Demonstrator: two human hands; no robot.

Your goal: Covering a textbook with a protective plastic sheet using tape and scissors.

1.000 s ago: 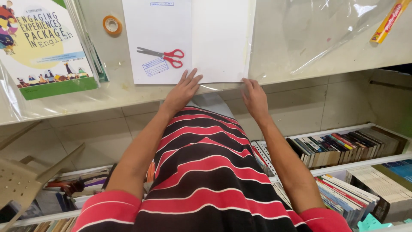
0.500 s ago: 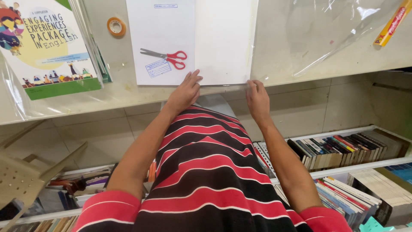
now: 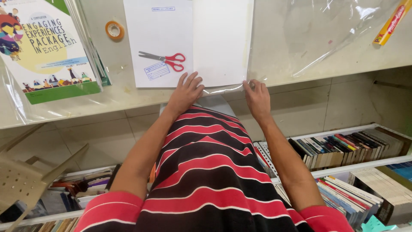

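Note:
An open white book (image 3: 189, 41) lies flat on a pale counter (image 3: 300, 56), on a clear plastic sheet (image 3: 326, 34). Red-handled scissors (image 3: 165, 59) rest on its left page. My left hand (image 3: 185, 91) presses flat on the book's near edge, fingers spread. My right hand (image 3: 256, 95) pinches the plastic sheet's edge at the book's near right corner.
A colourful book in a plastic cover (image 3: 43, 47) lies at the counter's left. A roll of tape (image 3: 114, 30) sits beside the open book. A yellow stick-shaped package (image 3: 392, 21) is at far right. Bookshelves (image 3: 343, 146) run below the counter. A beige chair (image 3: 25, 176) stands lower left.
Both hands stayed at the book's near edge. My right hand's fingers closed onto the plastic sheet's edge. The view shifted slightly.

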